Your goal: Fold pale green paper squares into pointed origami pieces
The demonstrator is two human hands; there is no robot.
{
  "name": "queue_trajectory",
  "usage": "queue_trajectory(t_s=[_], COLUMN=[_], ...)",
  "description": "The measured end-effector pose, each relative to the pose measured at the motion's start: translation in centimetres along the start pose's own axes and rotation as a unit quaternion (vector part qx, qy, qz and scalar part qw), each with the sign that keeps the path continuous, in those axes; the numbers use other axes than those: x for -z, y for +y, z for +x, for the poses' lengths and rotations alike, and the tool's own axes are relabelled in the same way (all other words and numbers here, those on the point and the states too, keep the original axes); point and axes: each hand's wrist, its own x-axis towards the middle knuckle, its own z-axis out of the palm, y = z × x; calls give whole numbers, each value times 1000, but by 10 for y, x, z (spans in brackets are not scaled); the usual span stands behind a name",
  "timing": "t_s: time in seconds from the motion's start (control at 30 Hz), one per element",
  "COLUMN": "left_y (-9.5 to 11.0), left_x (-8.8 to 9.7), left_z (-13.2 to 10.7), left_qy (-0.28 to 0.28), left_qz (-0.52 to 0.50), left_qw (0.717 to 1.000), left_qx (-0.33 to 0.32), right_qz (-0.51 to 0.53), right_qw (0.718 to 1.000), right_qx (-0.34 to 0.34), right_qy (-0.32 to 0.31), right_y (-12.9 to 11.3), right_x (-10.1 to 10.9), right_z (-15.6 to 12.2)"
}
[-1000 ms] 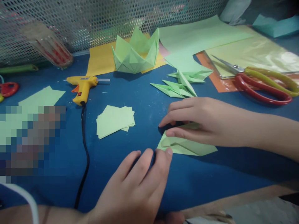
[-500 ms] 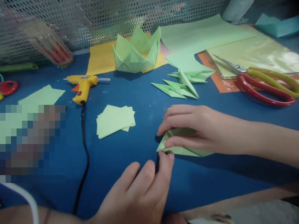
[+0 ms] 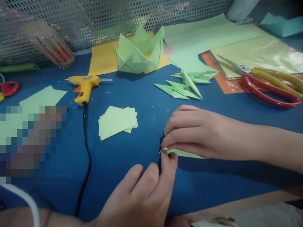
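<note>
A narrow folded piece of light green paper [image 3: 187, 153] lies on the blue tabletop, mostly covered by my right hand [image 3: 194, 130]. The fingers of that hand are bent and close together, gripping the paper along its far side. From the near side my left hand [image 3: 146, 186] pinches the paper's left tip between thumb and forefinger; its other fingers are curled. Beyond my right hand lie several pointed green folded pieces [image 3: 182, 86]. A stack of small green paper sheets [image 3: 117, 123] rests to the left of both hands.
A yellow glue gun [image 3: 85, 85] lies left with its black cord [image 3: 86, 151] running toward me. Behind are a green pointed paper bowl [image 3: 138, 58] and a jar [image 3: 53, 47]. Large scissors [image 3: 251, 71] lie right, on wrapped paper [image 3: 255, 52]. A pixelated patch hides the far left.
My right hand's fingers and thumb have closed down over the green paper, folding its raised far part toward me, so less of it shows. My left hand keeps its pinch at the tip.
</note>
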Motion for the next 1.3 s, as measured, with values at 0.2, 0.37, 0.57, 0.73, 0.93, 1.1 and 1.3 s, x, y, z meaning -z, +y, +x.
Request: queue_trajectory(t_s=[0.2,0.37,0.57,0.73,0.93,1.1,1.3], left_y=[-1,-1,-1,-1,-1,-3,-5], left_x=[0,-1,-5,-10,-8,-1,0], left_z=[2,1,0,-1,0,3,4], left_qy=[8,15,43,81,71,37,35], left_qz=[-16,-14,-16,-23,-9,-8,-16], left_qw=[1000,1000,999,996,997,999,999], left_qx=[6,18,7,25,19,5,2], right_qz=[-29,-112,-112,-109,-95,-116,-120], right_qw=[998,989,990,990,991,986,986], right_qx=[46,92,88,91,82,105,106], right_qy=[13,2,-14,-20,-42,-56,-53], right_y=[3,-3,-6,-6,-5,-1,4], right_x=[1,4,7,7,8,11,12], right_z=[-2,-1,-1,0,-1,-3,-1])
